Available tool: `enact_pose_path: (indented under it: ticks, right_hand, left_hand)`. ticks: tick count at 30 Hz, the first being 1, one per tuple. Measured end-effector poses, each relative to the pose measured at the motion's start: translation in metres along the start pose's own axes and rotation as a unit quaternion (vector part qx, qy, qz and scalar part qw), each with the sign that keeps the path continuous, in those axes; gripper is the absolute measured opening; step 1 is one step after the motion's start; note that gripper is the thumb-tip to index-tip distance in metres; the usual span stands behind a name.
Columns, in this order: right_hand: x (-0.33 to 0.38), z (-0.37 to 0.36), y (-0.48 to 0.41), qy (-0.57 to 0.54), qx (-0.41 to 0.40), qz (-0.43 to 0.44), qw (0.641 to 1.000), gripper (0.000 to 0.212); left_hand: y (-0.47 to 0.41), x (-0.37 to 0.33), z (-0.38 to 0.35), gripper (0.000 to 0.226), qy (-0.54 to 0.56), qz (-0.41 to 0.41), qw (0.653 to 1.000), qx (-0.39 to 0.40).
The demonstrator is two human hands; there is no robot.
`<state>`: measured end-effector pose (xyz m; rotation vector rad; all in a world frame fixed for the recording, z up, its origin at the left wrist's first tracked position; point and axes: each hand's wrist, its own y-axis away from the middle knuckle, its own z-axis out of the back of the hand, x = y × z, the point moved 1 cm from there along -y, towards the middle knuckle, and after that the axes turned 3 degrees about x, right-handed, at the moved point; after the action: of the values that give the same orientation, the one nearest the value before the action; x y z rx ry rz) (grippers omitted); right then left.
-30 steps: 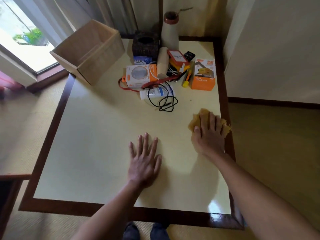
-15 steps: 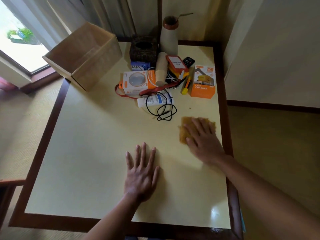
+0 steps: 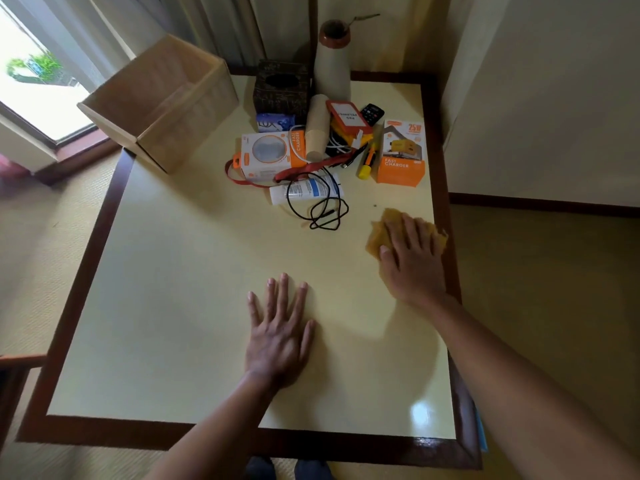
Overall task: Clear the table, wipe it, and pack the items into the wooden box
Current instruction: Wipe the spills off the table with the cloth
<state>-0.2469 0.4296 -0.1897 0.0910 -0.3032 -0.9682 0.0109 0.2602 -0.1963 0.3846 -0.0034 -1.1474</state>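
Note:
My right hand (image 3: 410, 258) presses flat on a yellow cloth (image 3: 379, 233) near the right edge of the cream table (image 3: 180, 306). Flat on the tabletop near the front middle lies my left hand (image 3: 278, 332), fingers spread, holding nothing. The open wooden box (image 3: 162, 105) stands at the table's far left corner. A heap of items lies at the far middle: two orange charger boxes (image 3: 401, 157), a white tube (image 3: 304, 192), a black cable (image 3: 325, 209), a red strap (image 3: 304, 169), a cardboard roll (image 3: 317, 128), a soap packet (image 3: 273, 123).
A dark tissue box (image 3: 280, 88) and a tall white vase (image 3: 332, 60) stand at the table's back edge. A dark wood rim (image 3: 104, 209) frames the tabletop. A window is at the far left, a wall close on the right.
My right hand slid the cloth left toward the middle, then back right near the table's edge. My left hand stayed flat in place.

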Motion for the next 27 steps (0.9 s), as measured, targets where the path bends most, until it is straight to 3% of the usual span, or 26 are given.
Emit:
enact_pose_path:
  ticks: [4,6,11,14,17,20,22,24,27]
  right_hand:
    - [-0.012,-0.011,0.073,0.019,-0.012,-0.103,0.994,0.061]
    - [0.008,-0.023,0.116,0.016,-0.009,-0.109,0.994,0.063]
    - [0.099,-0.059,0.209,-0.008,0.049,0.045,0.998,0.063]
    - [0.096,-0.066,0.246,0.021,0.06,0.122,0.99,0.061]
    - [0.038,-0.058,0.266,0.045,0.041,0.064,0.996,0.06]
    - [-0.008,-0.048,0.274,0.038,0.007,-0.097,0.994,0.06]
    - [0.0,-0.052,0.273,0.008,-0.006,-0.165,0.986,0.061]
    - [0.024,-0.059,0.282,0.002,-0.007,-0.143,0.99,0.062]
    - [0.042,-0.065,0.299,-0.007,0.02,-0.045,0.999,0.061]
  left_hand:
    - [0.0,-0.002,0.0,0.069,0.0,0.005,1.0,-0.003]
    - [0.0,-0.003,0.001,0.068,-0.003,0.009,1.0,0.001]
    - [0.002,-0.001,0.003,0.067,0.013,0.001,1.0,-0.02]
    - [0.002,0.0,0.0,0.067,0.011,0.004,1.0,-0.028]
    - [0.001,-0.001,-0.001,0.066,0.005,0.005,0.999,-0.033]
    - [0.002,-0.003,-0.003,0.067,0.007,0.005,0.999,-0.038]
    - [0.002,-0.003,-0.003,0.067,0.009,0.005,0.999,-0.04]
    - [0.004,-0.003,-0.004,0.067,0.012,0.006,0.999,-0.038]
    - [0.005,-0.002,-0.003,0.067,0.011,0.007,0.999,-0.03]
